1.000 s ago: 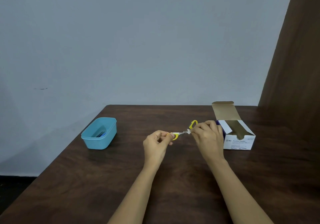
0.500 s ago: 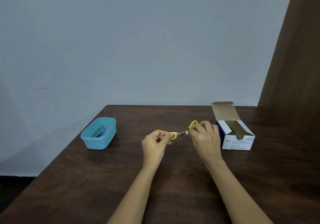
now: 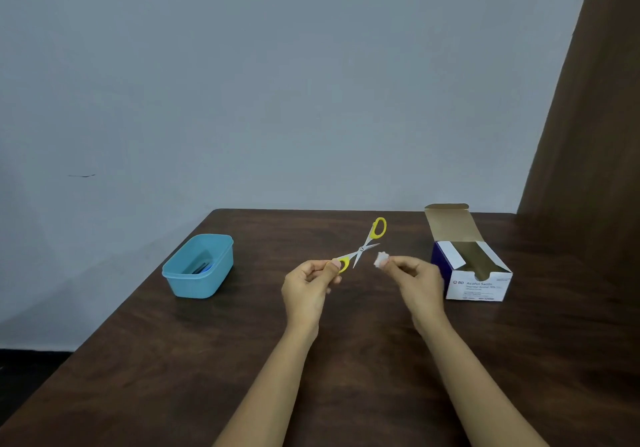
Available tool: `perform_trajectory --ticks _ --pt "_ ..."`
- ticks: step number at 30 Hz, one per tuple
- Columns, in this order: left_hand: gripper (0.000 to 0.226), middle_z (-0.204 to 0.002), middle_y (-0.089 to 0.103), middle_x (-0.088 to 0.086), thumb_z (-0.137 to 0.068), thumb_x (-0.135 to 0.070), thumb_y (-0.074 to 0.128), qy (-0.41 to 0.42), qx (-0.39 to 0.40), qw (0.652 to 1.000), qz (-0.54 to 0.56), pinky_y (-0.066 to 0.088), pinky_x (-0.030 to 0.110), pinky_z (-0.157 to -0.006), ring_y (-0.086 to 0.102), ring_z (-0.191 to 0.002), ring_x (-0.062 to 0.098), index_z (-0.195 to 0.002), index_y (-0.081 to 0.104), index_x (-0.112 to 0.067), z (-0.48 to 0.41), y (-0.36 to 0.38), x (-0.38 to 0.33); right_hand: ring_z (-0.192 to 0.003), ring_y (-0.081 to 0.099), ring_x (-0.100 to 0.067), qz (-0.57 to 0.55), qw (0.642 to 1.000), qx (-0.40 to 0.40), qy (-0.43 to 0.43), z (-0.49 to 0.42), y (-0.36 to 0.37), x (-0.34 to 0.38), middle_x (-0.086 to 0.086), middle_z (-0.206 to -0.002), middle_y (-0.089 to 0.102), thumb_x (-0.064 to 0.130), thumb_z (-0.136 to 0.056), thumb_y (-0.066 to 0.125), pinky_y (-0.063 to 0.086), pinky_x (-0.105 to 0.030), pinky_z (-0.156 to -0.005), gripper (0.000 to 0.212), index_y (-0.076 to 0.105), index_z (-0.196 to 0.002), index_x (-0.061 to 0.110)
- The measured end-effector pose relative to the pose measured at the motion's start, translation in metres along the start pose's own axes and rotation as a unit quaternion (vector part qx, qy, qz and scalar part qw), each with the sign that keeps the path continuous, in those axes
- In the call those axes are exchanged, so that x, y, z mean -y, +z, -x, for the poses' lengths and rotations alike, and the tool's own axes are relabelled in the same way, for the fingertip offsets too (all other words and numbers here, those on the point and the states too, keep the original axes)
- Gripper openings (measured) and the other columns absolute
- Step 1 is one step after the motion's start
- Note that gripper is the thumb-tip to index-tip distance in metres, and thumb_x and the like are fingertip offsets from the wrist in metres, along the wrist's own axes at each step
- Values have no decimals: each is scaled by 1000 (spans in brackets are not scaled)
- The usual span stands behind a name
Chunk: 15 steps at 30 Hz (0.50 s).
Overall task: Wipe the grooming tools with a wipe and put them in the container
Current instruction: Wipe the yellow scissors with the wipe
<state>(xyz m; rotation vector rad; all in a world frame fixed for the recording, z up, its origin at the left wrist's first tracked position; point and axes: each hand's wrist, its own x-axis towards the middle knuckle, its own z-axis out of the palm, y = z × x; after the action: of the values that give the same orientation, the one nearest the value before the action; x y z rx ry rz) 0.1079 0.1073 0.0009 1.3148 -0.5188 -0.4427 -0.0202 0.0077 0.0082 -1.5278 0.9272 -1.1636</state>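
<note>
The left hand pinches one yellow handle of the scissors, held open above the table. The right hand pinches a small white wipe just beside the blades. The blue tub sits off to the left, maybe with something dark inside.

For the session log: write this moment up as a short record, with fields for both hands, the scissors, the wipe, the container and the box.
scissors: held above the table, blades spread open
wipe: crumpled, white, just right of the blades, not touching them
left hand: pinches one yellow handle loop of the scissors
right hand: pinches the wipe
container: blue, left on the table, dark and blue items inside
box: alcohol swab box, flap open, at right
</note>
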Motion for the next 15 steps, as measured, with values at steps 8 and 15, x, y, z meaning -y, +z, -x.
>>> perform_trajectory --ticks 8,15 --pt "3 -80 74 3 -80 -13 76 -129 36 981 140 46 18 -59 67 -75 9 -80 74 -14 3 1 -1 -65 50 -11 -90 978 100 161 13 24 -2 -2 -69 62 15 -83 73 41 -23 -60 6 76 -88 13" --pt "10 -85 75 8 -86 -11 70 -189 79 962 181 52 16 -58 64 -63 6 -95 71 -7 3 3 -2 -62 50 -10 -134 976 58 161 18 32 -6 -3 -68 63 15 -79 77 41 -23 -56 10 77 -88 11"
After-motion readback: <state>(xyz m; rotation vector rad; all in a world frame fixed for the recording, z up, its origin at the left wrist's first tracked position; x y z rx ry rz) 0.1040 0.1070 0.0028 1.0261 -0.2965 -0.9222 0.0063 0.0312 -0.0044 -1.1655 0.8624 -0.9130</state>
